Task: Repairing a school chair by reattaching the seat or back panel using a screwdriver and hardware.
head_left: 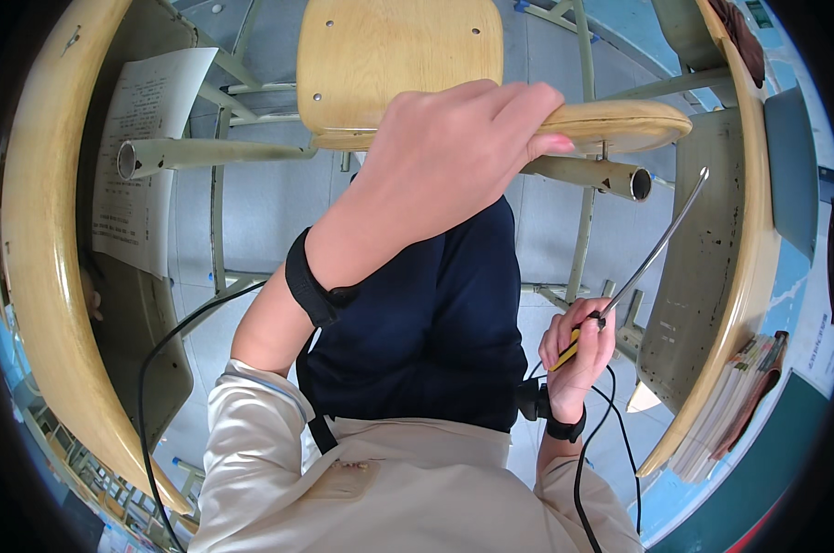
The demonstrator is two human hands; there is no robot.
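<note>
My left hand (458,152) reaches across in front of me, its fingers closed over the near end of a wooden chair backrest (624,120). The board juts out to the right of the hand, and a thin screw (604,150) shows between it and the right metal tube (587,175) of the chair frame. The left tube (214,155) ends open, with no board over it. Behind lies the wooden seat (398,64). Low on the right, my right hand (578,346) is wrapped round the yellow and black handle of a screwdriver (654,249). Its shaft slants up to the right, the tip apart from the screw.
Wooden-edged desks stand on both sides: the left desk (43,240) holds a printed paper sheet (149,157), and the right desk (758,230) curves close to the screwdriver. Beside the right desk is a stack of books (730,405). Black cables (145,396) run along both arms.
</note>
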